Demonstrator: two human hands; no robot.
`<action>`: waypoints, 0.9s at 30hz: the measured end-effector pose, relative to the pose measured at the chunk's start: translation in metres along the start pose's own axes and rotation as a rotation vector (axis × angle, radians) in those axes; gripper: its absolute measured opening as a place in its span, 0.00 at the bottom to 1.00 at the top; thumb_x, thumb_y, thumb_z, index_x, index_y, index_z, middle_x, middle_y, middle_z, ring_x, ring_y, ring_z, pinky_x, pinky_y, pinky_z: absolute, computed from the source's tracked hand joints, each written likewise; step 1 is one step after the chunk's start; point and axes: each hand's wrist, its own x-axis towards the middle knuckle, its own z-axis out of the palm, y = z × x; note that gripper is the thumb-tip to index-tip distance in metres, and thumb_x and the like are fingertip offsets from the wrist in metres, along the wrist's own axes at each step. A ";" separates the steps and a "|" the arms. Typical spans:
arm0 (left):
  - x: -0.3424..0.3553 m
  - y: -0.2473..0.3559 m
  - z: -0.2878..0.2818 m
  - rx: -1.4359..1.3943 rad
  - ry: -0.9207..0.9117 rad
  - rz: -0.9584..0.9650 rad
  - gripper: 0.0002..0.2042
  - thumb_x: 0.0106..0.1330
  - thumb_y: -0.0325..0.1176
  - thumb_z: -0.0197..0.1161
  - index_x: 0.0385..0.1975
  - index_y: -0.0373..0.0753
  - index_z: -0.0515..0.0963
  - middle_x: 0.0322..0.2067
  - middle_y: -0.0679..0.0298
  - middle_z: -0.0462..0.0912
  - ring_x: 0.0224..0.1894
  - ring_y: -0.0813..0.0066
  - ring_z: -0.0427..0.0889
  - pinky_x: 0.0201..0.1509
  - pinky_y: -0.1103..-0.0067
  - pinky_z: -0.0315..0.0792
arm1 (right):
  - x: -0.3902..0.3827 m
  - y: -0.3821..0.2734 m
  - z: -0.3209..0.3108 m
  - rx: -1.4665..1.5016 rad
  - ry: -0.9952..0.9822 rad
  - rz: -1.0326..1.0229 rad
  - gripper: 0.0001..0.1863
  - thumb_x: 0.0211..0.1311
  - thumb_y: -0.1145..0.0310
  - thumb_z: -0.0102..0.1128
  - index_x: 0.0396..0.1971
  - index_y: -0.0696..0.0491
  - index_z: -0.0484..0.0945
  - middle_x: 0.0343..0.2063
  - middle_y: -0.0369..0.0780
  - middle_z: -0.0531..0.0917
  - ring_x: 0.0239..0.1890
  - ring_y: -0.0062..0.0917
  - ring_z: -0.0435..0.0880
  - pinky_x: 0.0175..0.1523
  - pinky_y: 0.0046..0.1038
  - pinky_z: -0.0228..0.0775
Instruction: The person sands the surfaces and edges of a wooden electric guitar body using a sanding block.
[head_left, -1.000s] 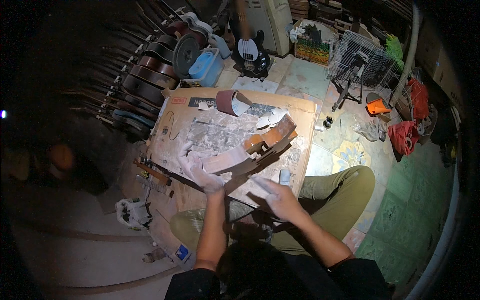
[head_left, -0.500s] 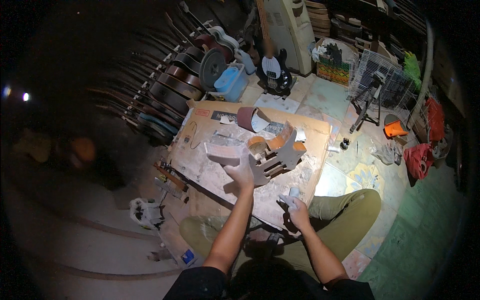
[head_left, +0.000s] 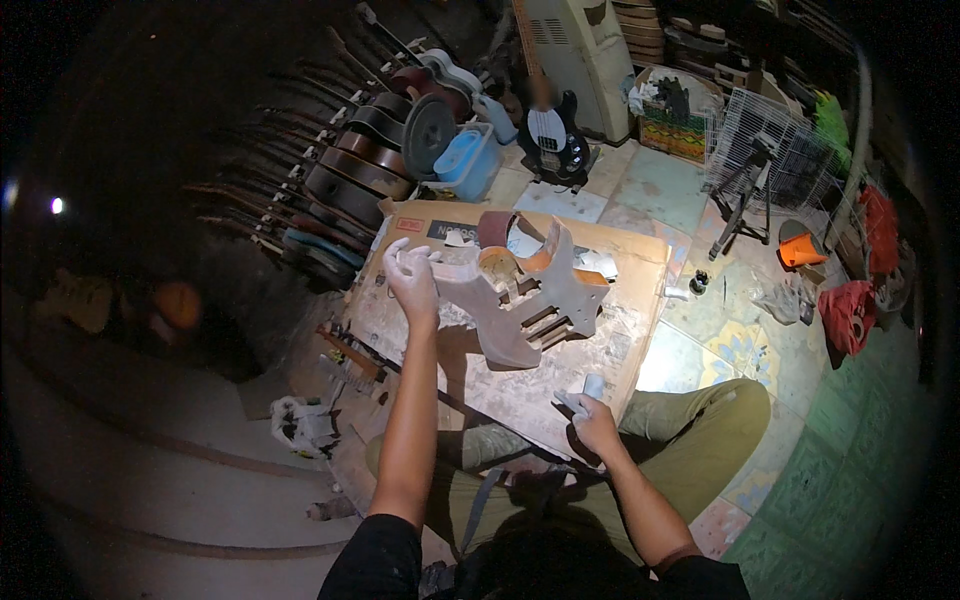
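An unpainted grey electric guitar body (head_left: 530, 315), with cut-out cavities and some orange-brown edges, lies angled on a dusty cardboard sheet (head_left: 630, 260). My left hand (head_left: 410, 280), whitened with dust, has curled fingers at the body's left end, gripping its edge. Near the sheet's lower right, my right hand (head_left: 592, 425) is closed on a small grey block (head_left: 591, 388). A curved piece of maroon sandpaper (head_left: 492, 230) sits behind the body, with white paper scraps partly hidden beside it.
Guitars in a rack (head_left: 345, 170) line the back left; a black bass (head_left: 560, 145) stands behind the sheet beside a blue tub (head_left: 465, 165). At right are a wire cage (head_left: 760, 120), a tripod (head_left: 740, 205), an orange scoop (head_left: 800, 250) and red bags (head_left: 843, 320). My crossed legs are below the cardboard.
The guitar body has turned to show more of its flat, cavity-cut face. My left hand has moved up and leftward. My right hand has closed on the grey block since a second ago.
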 end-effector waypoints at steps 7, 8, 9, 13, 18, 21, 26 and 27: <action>0.030 -0.039 -0.012 0.145 -0.074 -0.067 0.32 0.53 0.21 0.69 0.59 0.38 0.64 0.41 0.58 0.78 0.42 0.72 0.78 0.48 0.77 0.74 | 0.008 0.013 0.001 -0.090 0.028 0.010 0.23 0.52 0.81 0.46 0.49 0.57 0.81 0.41 0.51 0.86 0.47 0.40 0.85 0.54 0.33 0.74; 0.032 -0.040 -0.010 0.107 -0.088 -0.079 0.33 0.52 0.21 0.71 0.59 0.38 0.64 0.40 0.59 0.78 0.41 0.73 0.78 0.48 0.77 0.74 | 0.008 0.012 -0.002 -0.055 0.033 0.014 0.23 0.52 0.81 0.47 0.48 0.57 0.81 0.41 0.51 0.86 0.47 0.41 0.85 0.54 0.33 0.74; 0.032 -0.040 -0.009 0.105 -0.087 -0.078 0.33 0.52 0.21 0.71 0.59 0.38 0.64 0.40 0.59 0.78 0.41 0.73 0.78 0.48 0.77 0.74 | 0.009 0.012 -0.004 -0.020 0.038 0.017 0.23 0.52 0.81 0.47 0.48 0.57 0.81 0.40 0.51 0.86 0.46 0.42 0.85 0.53 0.34 0.74; 0.024 -0.039 -0.007 0.161 -0.091 -0.014 0.37 0.51 0.23 0.73 0.62 0.37 0.62 0.41 0.59 0.77 0.44 0.71 0.77 0.51 0.75 0.73 | 0.013 0.018 -0.003 -0.084 0.032 0.018 0.23 0.52 0.83 0.47 0.49 0.58 0.80 0.41 0.48 0.86 0.46 0.36 0.85 0.56 0.31 0.72; 0.010 -0.033 -0.007 0.211 -0.060 0.064 0.42 0.48 0.25 0.76 0.65 0.34 0.60 0.45 0.57 0.75 0.47 0.69 0.76 0.55 0.73 0.73 | 0.015 0.019 -0.004 -0.118 0.044 0.022 0.23 0.51 0.81 0.48 0.48 0.57 0.81 0.41 0.52 0.85 0.47 0.42 0.85 0.54 0.34 0.74; 0.003 -0.022 -0.005 0.221 -0.080 0.098 0.46 0.44 0.26 0.79 0.65 0.34 0.58 0.48 0.55 0.73 0.48 0.68 0.76 0.56 0.73 0.72 | 0.011 0.016 -0.002 -0.099 0.040 0.023 0.22 0.52 0.81 0.49 0.48 0.57 0.81 0.42 0.51 0.85 0.47 0.41 0.85 0.54 0.34 0.74; -0.004 -0.016 -0.015 0.308 -0.148 0.105 0.55 0.37 0.32 0.84 0.67 0.34 0.54 0.55 0.52 0.70 0.54 0.63 0.74 0.60 0.69 0.71 | 0.010 0.008 -0.002 -0.107 0.006 0.050 0.23 0.52 0.81 0.48 0.49 0.57 0.81 0.43 0.51 0.85 0.48 0.40 0.85 0.56 0.33 0.73; -0.004 -0.018 -0.018 0.309 -0.146 0.106 0.55 0.37 0.32 0.84 0.67 0.34 0.54 0.55 0.52 0.70 0.54 0.63 0.74 0.60 0.69 0.71 | 0.011 0.011 -0.002 -0.091 0.001 0.037 0.23 0.52 0.81 0.48 0.49 0.56 0.81 0.43 0.52 0.85 0.48 0.40 0.85 0.56 0.32 0.73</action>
